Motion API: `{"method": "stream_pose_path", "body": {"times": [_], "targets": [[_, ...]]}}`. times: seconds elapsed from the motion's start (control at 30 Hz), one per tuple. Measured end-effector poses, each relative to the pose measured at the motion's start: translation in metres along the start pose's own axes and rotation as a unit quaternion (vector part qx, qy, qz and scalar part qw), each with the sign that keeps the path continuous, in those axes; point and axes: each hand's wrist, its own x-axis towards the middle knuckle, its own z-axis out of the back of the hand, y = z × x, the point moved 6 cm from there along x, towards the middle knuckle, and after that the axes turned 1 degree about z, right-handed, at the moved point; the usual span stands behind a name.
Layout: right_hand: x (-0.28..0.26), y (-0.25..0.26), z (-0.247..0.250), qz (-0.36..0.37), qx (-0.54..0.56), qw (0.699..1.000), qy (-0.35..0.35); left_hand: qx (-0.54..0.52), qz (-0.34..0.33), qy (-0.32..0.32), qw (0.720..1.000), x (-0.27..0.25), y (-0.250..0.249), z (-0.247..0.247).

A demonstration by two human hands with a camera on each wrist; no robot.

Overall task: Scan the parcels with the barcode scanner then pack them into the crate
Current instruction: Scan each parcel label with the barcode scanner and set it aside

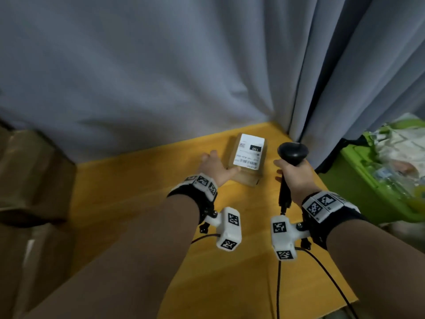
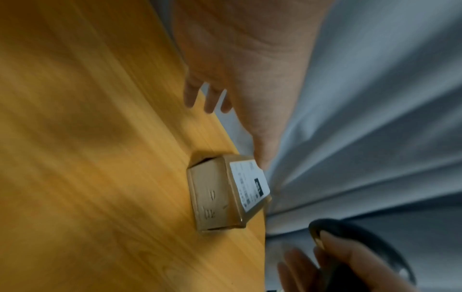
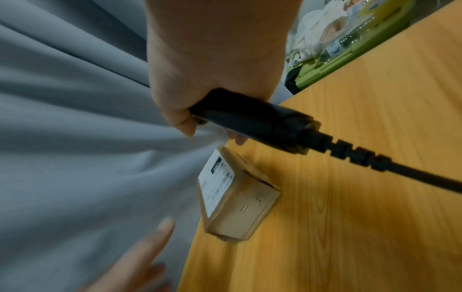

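A small brown cardboard parcel [image 1: 249, 157] [image 2: 215, 195] [image 3: 237, 199] with a white barcode label on top lies on the yellow wooden table [image 1: 142, 192], close to the curtain. My left hand [image 1: 215, 168] [image 2: 237, 79] is just left of it with fingers straight, and the thumb touches the parcel's near left corner. My right hand [image 1: 296, 178] [image 3: 212, 69] grips the handle of a black barcode scanner [image 1: 293, 151] [image 3: 250, 116] just right of the parcel, with the head up. The green crate [image 1: 358, 171] [image 3: 332, 63] stands off the table's right side.
A grey curtain [image 1: 161, 77] hangs along the table's far edge and right corner. Brown cardboard boxes [image 1: 30, 180] are stacked on the left. The crate holds several white and clear bagged items [image 1: 395, 148]. The scanner's black cable [image 1: 322, 272] trails back over the table's near edge.
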Motion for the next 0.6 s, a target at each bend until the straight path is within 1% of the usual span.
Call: {"method": "stream_pose_path", "body": {"times": [0.07,0.13,0.2,0.3,0.37,0.43,0.5,0.6], "targets": [[0.018,-0.010,0.007,-0.005,0.000,1.000,-0.017,0.067,-0.033,0.001,0.997,0.025,-0.026,-0.021],[0.035,-0.017,0.009,-0.007,-0.020,1.000,-0.012,0.132,-0.041,0.021,0.990,0.050,-0.042,-0.047],[0.048,-0.021,0.008,0.001,-0.047,0.999,0.002,0.169,-0.023,0.038,0.985,0.068,-0.046,-0.066],[0.061,-0.025,0.004,0.014,-0.074,0.997,0.016,0.184,0.015,0.045,0.982,0.072,-0.047,-0.076],[0.064,-0.027,0.003,0.022,-0.084,0.996,0.016,0.187,0.027,0.042,0.981,0.070,-0.045,-0.074],[0.062,-0.028,0.002,0.028,-0.082,0.996,0.016,0.179,0.017,0.047,0.983,0.064,-0.036,-0.064],[0.053,-0.027,-0.003,0.030,-0.078,0.996,0.033,0.182,-0.017,0.049,0.982,0.049,-0.018,-0.046],[0.030,-0.019,-0.018,0.051,-0.057,0.995,0.065,0.240,-0.084,0.009,0.967,0.018,0.024,-0.008]]}}
